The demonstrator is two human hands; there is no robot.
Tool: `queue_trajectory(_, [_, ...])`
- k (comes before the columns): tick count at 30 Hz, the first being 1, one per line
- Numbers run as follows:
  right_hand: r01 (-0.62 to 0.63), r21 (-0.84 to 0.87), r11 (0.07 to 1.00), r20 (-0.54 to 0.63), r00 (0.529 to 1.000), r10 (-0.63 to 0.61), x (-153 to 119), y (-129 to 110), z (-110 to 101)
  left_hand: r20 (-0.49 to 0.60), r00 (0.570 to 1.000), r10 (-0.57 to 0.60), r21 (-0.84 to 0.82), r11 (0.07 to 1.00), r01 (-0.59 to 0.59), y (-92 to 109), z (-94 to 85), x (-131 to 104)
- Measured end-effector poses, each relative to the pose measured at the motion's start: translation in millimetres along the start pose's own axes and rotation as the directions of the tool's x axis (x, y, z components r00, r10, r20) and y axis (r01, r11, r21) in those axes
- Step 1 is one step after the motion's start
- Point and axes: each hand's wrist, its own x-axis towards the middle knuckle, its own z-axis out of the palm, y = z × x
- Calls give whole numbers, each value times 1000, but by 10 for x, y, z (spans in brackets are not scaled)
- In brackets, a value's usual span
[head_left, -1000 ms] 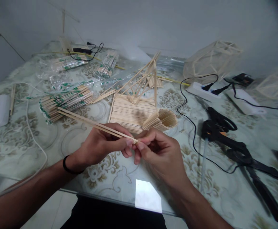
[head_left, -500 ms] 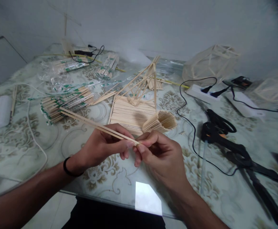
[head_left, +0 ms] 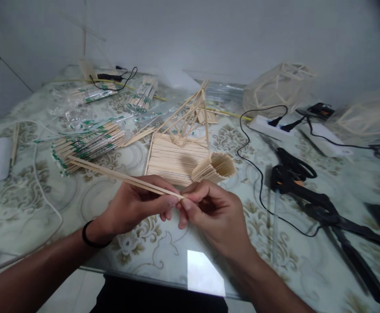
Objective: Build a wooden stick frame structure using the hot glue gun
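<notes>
Between my two hands are thin wooden chopsticks, lying close together and slanting up to the left. My left hand is closed around them near their right end, thumb on top. At that end, the thumb and fingers of my right hand pinch the tips. Just beyond my hands lie a flat panel of sticks and a hollow round holder made of sticks. A pointed frame of sticks stands at the panel's back. How many sticks I hold is hard to make out.
Wrapped chopsticks lie to the left, near a white cable. On the right are a black glue gun, black-handled scissors and a power strip with plugs. A polyhedral stick frame stands behind.
The view has shifted slightly, so most things sit a little further left. My hands keep the same grip on the chopsticks.
</notes>
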Motion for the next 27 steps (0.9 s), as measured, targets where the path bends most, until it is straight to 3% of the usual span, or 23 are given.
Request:
queue_trajectory(17, [-76,110,991,32,997,73,-23,37,17,-21,999,40,-135,990,-43,-29,-31,6])
queue_trajectory(27, [-93,97,991,-28,995,97,-35,78,12,-82,995,50,-48,997,-54,38,-87,0])
